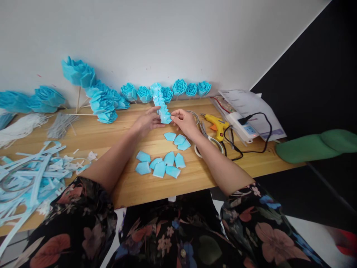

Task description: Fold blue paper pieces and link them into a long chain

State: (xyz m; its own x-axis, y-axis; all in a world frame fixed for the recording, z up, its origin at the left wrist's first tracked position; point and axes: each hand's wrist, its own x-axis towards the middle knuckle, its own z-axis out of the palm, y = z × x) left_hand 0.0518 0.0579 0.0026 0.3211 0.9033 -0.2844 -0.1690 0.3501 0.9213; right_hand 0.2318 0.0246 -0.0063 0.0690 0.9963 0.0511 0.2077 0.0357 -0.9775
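While the left hand [147, 122] holds a ruffled strip [158, 97], the right hand [182, 121] pinches its near end. Cut pieces [159, 169] lie toward the front edge of the bench [195, 178].

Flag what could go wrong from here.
The ruffled, light-blue strip pinched by the right hand could bend out of line. The yellow pistol-shaped glue gun nearby may be hot; I can't tell. The white-handled metal scissors beside the right forearm could get knocked.
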